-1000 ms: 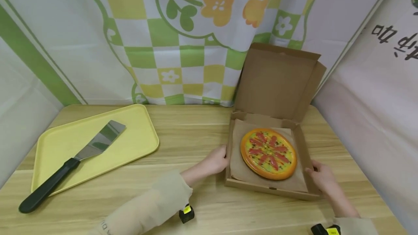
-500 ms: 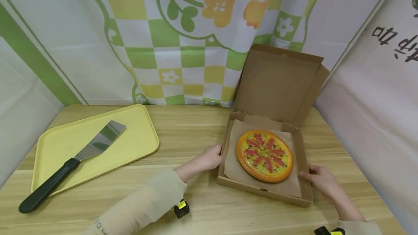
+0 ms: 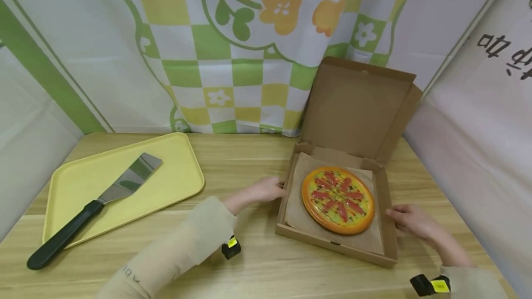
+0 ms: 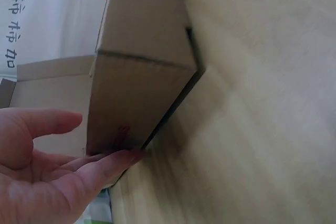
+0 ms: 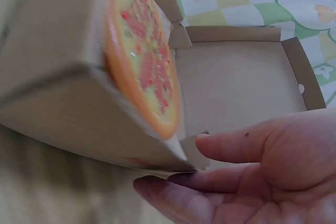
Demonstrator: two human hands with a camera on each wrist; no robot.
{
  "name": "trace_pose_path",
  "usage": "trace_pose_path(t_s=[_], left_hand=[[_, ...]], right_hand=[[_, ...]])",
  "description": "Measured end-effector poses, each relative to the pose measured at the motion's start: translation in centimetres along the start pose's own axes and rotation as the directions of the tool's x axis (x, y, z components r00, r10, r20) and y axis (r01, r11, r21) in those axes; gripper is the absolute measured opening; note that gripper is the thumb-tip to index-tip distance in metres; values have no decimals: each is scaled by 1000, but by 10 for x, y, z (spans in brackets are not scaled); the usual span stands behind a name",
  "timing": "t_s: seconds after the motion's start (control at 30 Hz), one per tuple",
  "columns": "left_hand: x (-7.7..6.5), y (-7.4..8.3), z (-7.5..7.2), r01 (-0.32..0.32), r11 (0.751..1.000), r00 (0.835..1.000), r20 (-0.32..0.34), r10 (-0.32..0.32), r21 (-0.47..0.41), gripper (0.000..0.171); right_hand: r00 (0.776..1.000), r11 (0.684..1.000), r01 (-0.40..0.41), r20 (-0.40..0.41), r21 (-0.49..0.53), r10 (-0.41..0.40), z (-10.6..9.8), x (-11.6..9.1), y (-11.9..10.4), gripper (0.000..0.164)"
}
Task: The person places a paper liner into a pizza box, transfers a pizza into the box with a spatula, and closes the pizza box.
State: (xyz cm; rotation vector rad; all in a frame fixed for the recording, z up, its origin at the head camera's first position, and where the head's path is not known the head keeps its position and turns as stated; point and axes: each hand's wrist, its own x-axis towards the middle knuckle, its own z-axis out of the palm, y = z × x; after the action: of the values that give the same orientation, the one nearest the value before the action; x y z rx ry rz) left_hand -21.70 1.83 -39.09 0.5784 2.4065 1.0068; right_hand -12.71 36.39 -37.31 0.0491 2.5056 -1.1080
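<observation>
An open cardboard pizza box [image 3: 336,246] stands on the table, slightly turned, its lid [image 3: 357,110] leaning back. Inside, a toy-looking pizza [image 3: 338,200] with an orange crust and red strips lies on brown paper [image 3: 297,206]. My left hand [image 3: 268,189] is at the box's left side; in the left wrist view its thumb [image 4: 58,121] stands off the cardboard while fingers [image 4: 113,163] touch the outer wall. My right hand [image 3: 415,220] is at the right wall. The right wrist view shows its thumb [image 5: 226,145] raised near the rim and fingers [image 5: 168,192] extended beside the wall.
At the left, a yellow tray [image 3: 174,174] bears a spatula [image 3: 95,206] with a black handle that overhangs the tray's front edge. A checked floral cloth [image 3: 241,73] hangs behind the wooden table [image 3: 241,160], and white cloth walls [image 3: 469,146] flank it.
The box with the pizza has shifted a little left and toward me, then stays put. Both hands moved with it; since then their fingers have loosened and the left hand has risen slightly in view.
</observation>
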Motion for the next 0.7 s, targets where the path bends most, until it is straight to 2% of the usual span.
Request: trace_pose_path(t_s=[0.03, 0.1, 0.13, 0.23, 0.33, 0.37, 0.47, 0.53, 0.6, 0.7], left_hand=[[1, 3, -3, 8, 1000, 1000, 14, -8, -1, 27], [9, 1, -8, 6, 1000, 999, 32, -6, 3, 34], [10, 3, -11, -13, 1000, 999, 35, 12, 23, 27], [51, -29, -9, -71, 993, 996, 58, 65, 93, 21], [92, -57, -4, -71, 988, 996, 71, 61, 141, 28], [111, -72, -1, -67, 987, 995, 81, 56, 143, 29], [127, -73, -5, -7, 987, 995, 96, -8, 159, 29], [138, -75, -8, -17, 990, 995, 101, 3, 142, 33], [158, -83, -7, -11, 990, 995, 101, -3, 139, 35], [122, -38, -25, 24, 987, 995, 92, -39, 157, 41]], right_hand=[[1000, 1000, -2, 16, -11, 2, -4, 2, -1, 45], [999, 1000, -16, 37, -14, 17, -10, 6, -4, 49], [999, 1000, -23, 45, -18, 24, -14, 9, -5, 49], [998, 999, -29, 46, -23, 30, -23, 14, -9, 46], [998, 998, -19, 52, -54, 22, -32, 18, -13, 45], [998, 998, -16, 54, -67, 20, -34, 19, -15, 45], [998, 995, -8, 63, -97, 14, -40, 20, -19, 46], [998, 994, -11, 64, -108, 18, -44, 21, -21, 47], [998, 994, -12, 56, -112, 18, -47, 23, -22, 47], [999, 993, -15, 46, -118, 21, -51, 27, -24, 47]])
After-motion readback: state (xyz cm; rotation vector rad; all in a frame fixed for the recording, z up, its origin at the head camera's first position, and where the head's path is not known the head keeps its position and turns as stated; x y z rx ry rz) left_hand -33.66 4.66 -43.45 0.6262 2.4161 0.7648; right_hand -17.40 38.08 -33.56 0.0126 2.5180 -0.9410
